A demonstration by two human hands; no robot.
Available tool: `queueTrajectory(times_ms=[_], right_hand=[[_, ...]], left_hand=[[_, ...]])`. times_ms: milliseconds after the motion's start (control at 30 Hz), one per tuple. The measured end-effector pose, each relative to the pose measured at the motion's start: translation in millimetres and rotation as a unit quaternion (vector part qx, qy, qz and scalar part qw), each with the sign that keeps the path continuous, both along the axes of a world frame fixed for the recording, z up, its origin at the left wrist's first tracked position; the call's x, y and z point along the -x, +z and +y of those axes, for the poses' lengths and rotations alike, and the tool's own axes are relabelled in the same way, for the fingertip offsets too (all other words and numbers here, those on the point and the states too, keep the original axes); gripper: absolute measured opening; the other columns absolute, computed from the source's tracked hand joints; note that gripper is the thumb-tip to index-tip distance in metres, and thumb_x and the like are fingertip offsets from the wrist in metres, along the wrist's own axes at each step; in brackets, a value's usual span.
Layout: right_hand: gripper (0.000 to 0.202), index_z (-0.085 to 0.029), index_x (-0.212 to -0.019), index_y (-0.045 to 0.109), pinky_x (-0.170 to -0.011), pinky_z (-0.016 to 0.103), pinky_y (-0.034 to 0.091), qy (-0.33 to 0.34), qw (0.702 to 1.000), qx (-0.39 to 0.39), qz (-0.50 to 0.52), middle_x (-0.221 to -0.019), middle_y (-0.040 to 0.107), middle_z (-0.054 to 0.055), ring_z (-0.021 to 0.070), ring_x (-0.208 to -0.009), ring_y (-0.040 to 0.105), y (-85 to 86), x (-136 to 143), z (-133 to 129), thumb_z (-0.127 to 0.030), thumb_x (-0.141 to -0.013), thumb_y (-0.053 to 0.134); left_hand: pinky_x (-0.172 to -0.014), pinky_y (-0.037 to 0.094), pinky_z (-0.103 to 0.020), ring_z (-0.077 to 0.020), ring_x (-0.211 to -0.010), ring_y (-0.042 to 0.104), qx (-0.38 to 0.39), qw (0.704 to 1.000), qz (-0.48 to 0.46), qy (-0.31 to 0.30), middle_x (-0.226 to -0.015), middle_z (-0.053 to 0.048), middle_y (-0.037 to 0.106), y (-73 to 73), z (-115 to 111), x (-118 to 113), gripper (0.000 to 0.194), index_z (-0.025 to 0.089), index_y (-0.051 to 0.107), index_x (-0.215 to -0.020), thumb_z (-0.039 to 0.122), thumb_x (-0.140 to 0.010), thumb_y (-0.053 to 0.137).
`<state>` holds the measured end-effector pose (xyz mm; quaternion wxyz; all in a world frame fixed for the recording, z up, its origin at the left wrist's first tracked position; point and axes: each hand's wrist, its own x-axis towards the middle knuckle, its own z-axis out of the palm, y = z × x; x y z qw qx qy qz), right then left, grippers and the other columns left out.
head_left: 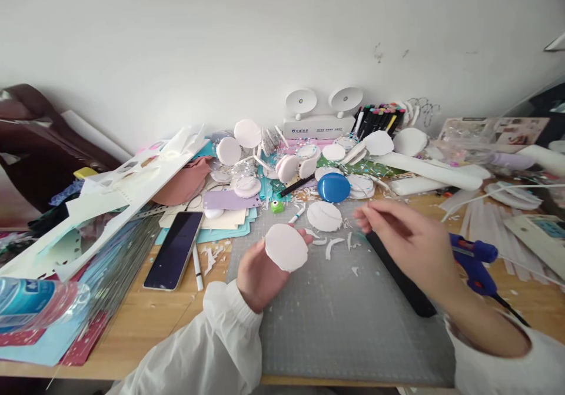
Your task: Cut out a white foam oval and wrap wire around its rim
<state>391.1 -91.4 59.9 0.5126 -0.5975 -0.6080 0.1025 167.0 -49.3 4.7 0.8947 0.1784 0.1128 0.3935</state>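
Note:
My left hand (260, 277) holds a round white foam disc (286, 246) with a slightly uneven edge, its flat face turned up. Over the right part of the grey cutting mat (326, 324) is my right hand (406, 242), its thumb and fingers drawn together. Whatever they may pinch is too small or hidden to make out. Below that hand lies a long black object (399, 277). Another white disc (324, 216) with a faint line across it rests on the mat, with curved white offcuts (333, 246) in front. Behind it sits a glossy blue oval object (333, 188).
A phone (173, 251) and a white pen (197, 268) lie left of the mat. A blue glue gun (474, 259) with a cord is at the right. White discs, markers (379, 119) and a two-headed lamp (318, 125) crowd the back. A plastic bottle (39, 301) lies front left.

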Motion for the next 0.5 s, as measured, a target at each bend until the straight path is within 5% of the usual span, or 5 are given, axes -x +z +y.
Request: queueTrajectory(times_ms=[200, 500], right_hand=[[0.016, -0.025, -0.096, 0.065, -0.064, 0.023, 0.055, 0.031, 0.998, -0.001, -0.048, -0.082, 0.070, 0.000, 0.0123, -0.069, 0.067, -25.5, 16.2, -58.1, -0.014, -0.090, 0.055], [0.012, -0.024, -0.085, 0.065, -0.057, 0.018, 0.056, 0.033, 0.994, 0.054, 0.093, -0.074, 0.071, -0.001, 0.0107, -0.061, 0.067, -35.0, 18.7, -59.9, -0.021, -0.091, 0.056]], left_hand=[[-0.103, 0.042, -0.041, -0.0310, -0.122, 0.056, -0.006, 0.998, -0.047, -0.044, -0.121, -0.011, 0.068, -4.0, 0.5, 4.4, 0.053, 0.014, 0.065, -0.117, 0.045, -0.074, 0.069], [-0.105, 0.041, -0.043, -0.0286, -0.116, 0.060, 0.021, 0.997, -0.046, -0.060, -0.118, -0.011, 0.069, -6.7, 0.0, 4.5, 0.051, 0.015, 0.065, -0.115, 0.047, -0.075, 0.068]])
